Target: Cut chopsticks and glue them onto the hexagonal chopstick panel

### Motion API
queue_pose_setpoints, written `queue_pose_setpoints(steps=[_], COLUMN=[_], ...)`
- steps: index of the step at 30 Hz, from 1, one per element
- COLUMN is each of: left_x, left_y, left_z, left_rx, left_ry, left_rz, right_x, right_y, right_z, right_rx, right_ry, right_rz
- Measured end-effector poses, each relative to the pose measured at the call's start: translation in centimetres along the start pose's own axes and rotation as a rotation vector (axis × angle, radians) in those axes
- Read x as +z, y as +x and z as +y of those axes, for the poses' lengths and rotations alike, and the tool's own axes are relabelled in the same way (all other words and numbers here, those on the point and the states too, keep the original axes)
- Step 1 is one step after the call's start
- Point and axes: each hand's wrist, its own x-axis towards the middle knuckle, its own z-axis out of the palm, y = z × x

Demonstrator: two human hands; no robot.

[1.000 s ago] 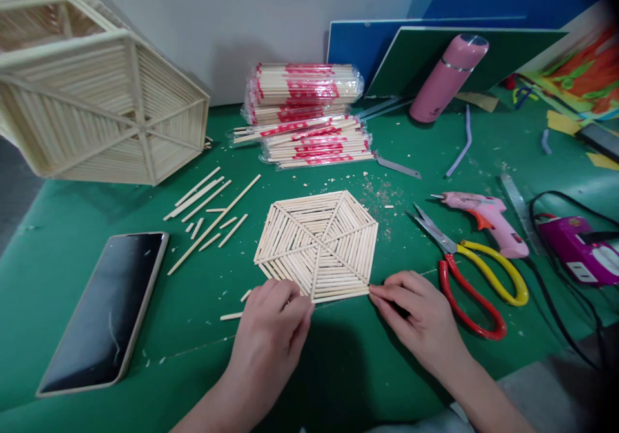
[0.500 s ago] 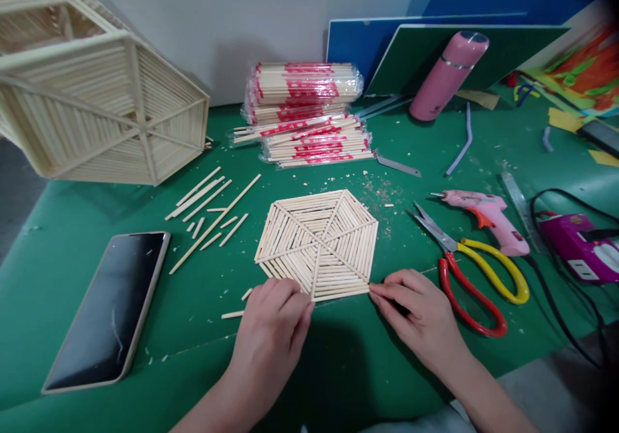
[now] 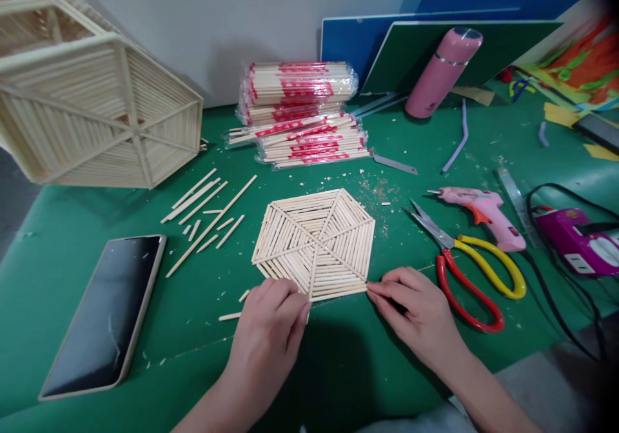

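Note:
A flat hexagonal panel (image 3: pixel 314 242) of pale wooden sticks lies on the green table, with crossing spokes and rows of sticks between them. Along its near edge runs a short wooden stick (image 3: pixel 338 293). My left hand (image 3: pixel 268 326) is closed at the left end of this stick, fingertips pinched and partly hidden by the knuckles. At the right end, by the panel's corner, my right hand (image 3: pixel 416 307) pinches with thumb and forefinger. Cut stick pieces (image 3: pixel 229 317) show beside my left hand. More loose sticks (image 3: pixel 210 226) lie left of the panel.
Scissors (image 3: pixel 454 246) and a pink glue gun (image 3: pixel 478 210) lie at right, near a purple power box (image 3: pixel 575 239) with a cable. A phone (image 3: pixel 104 317) lies left. Behind are wrapped stick bundles (image 3: pixel 300 110), a blade (image 3: pixel 395 164), a pink flask (image 3: pixel 445 71) and a large stick structure (image 3: pixel 97 110).
The whole view has shifted slightly, so things sit a little farther left. Both hands keep their places at the panel's near edge, and a small pale tip now shows below my left fingertips.

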Motion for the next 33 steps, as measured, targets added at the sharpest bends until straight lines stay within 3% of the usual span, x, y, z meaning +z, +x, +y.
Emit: queue_pose_setpoints(steps=[18, 24, 30, 33], left_x=[0.2, 0.1, -0.6, -1.5], left_y=[-0.1, 0.0, -0.3, -1.1], left_z=[0.0, -0.1, 0.1, 0.3], left_rx=[0.0, 0.086, 0.192, 0.2], left_ry=[0.034, 0.114, 0.101, 0.064], left_rz=[-0.032, -0.009, 0.12, 0.22], right_x=[0.0, 0.1, -0.3, -1.7], right_y=[0.1, 0.0, -0.3, -0.7], right_z=[-0.1, 0.0, -0.3, 1.0], right_rx=[0.013, 0.001, 0.078, 0.121], right_ry=[0.006, 0.008, 0.149, 0.068], right_rz=[0.002, 0.018, 0.19, 0.328])
